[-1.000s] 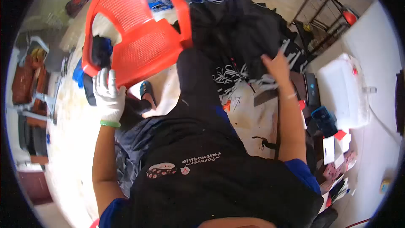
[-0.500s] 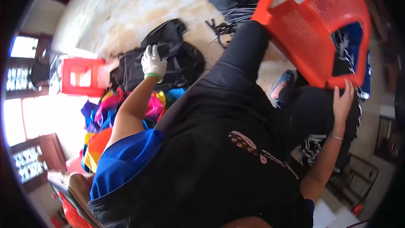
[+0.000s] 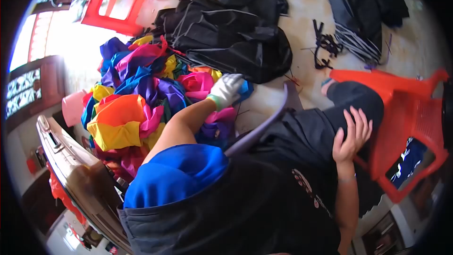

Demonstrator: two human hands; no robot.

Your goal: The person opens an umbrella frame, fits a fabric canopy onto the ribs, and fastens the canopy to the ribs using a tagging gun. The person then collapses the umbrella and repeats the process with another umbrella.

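My left hand point(image 3: 225, 91), in a white glove with a green cuff, is at the right edge of a heap of colourful cloth point(image 3: 118, 113). Next to its fingers is a piece of blue cloth point(image 3: 245, 90); blur hides whether they grip it. My bare right hand point(image 3: 353, 134) lies on my black-trousered leg, fingers apart and holding nothing. Beyond the gloved hand, black bags with grey piping point(image 3: 231, 28) lie piled on the floor. A red plastic chair point(image 3: 401, 118) stands tilted in view just right of my leg.
A red plastic stool point(image 3: 130, 4) stands at the upper left. More folded black bags point(image 3: 356, 14) with grey cords lie at the upper right, beside a tangle of black straps point(image 3: 325, 45). A brown case-like object point(image 3: 89, 174) is close on my left.
My view has turned left and I have bent lower. My right hand has left the red chair's edge for my leg. The gloved left hand has come down from over the black bags to the cloth.
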